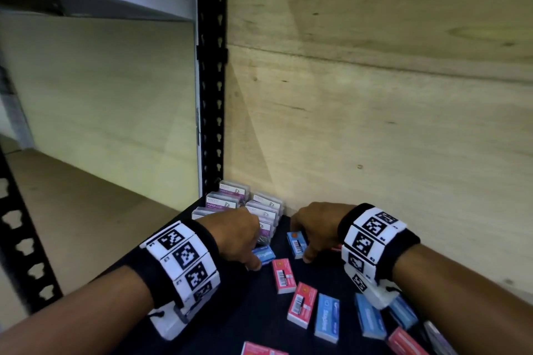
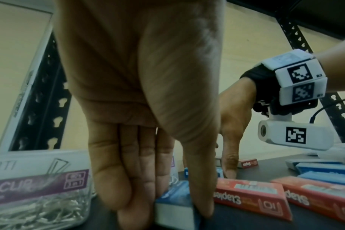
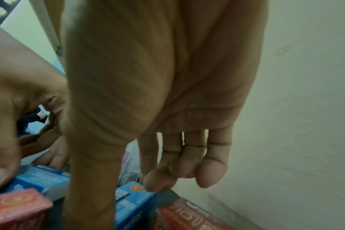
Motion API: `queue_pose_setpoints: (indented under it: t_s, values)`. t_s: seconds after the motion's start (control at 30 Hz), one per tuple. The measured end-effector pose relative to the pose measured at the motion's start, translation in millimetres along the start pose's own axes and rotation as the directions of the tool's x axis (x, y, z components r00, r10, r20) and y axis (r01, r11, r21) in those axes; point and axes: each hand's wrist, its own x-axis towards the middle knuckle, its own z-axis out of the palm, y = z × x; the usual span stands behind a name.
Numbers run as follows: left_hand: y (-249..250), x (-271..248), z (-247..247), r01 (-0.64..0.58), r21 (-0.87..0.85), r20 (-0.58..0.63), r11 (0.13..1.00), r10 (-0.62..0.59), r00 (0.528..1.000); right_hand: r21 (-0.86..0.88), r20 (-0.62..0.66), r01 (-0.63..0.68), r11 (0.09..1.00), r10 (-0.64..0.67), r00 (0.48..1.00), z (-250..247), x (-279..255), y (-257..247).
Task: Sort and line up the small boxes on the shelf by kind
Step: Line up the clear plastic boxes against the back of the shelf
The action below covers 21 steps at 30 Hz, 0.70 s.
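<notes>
Small staple boxes, blue and red, lie scattered on the dark shelf (image 1: 245, 314). Clear paper clip boxes (image 1: 245, 204) with purple labels stand in rows in the back corner. My left hand (image 1: 253, 253) pinches a blue staple box (image 1: 264, 256) right beside the front paper clip box (image 2: 39, 186); the thumb (image 2: 199, 202) and fingers (image 2: 128, 194) clamp its sides. My right hand (image 1: 305, 236) holds a second blue staple box (image 1: 297, 243) that lies label down. Its thumb is at the near end and its curled fingers (image 3: 159, 182) are on the far end.
Two red boxes (image 1: 284, 275) (image 1: 301, 308) and several blue ones (image 1: 327, 317) lie near the front; another red box (image 3: 187, 216) lies by the wooden wall (image 1: 375, 95). A black slotted post (image 1: 212, 81) stands behind the paper clip boxes.
</notes>
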Motion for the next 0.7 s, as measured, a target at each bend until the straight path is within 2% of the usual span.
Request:
queue_pose_setpoints:
  t_s: [0.17,0.37,0.7]
  values:
    - [-1.6,-12.2,-16.2,0.018,0.038,0.008,0.999,-0.019,1.0,0.071,-0.051,-0.002,0.998,0.006,0.999,-2.6,-17.2,14.5]
    - [22.6,-22.5,-49.5,0.015,0.069,-0.092,0.997,-0.008,0.996,0.103,-0.085,-0.051,0.993,0.06,0.995,5.1,-54.4,48.3]
    - [151.1,24.9,-59.7,-0.189,0.157,-0.081,0.969,0.203,0.976,0.115,-0.059,-0.277,0.954,0.285,0.957,59.5,-141.8,149.0]
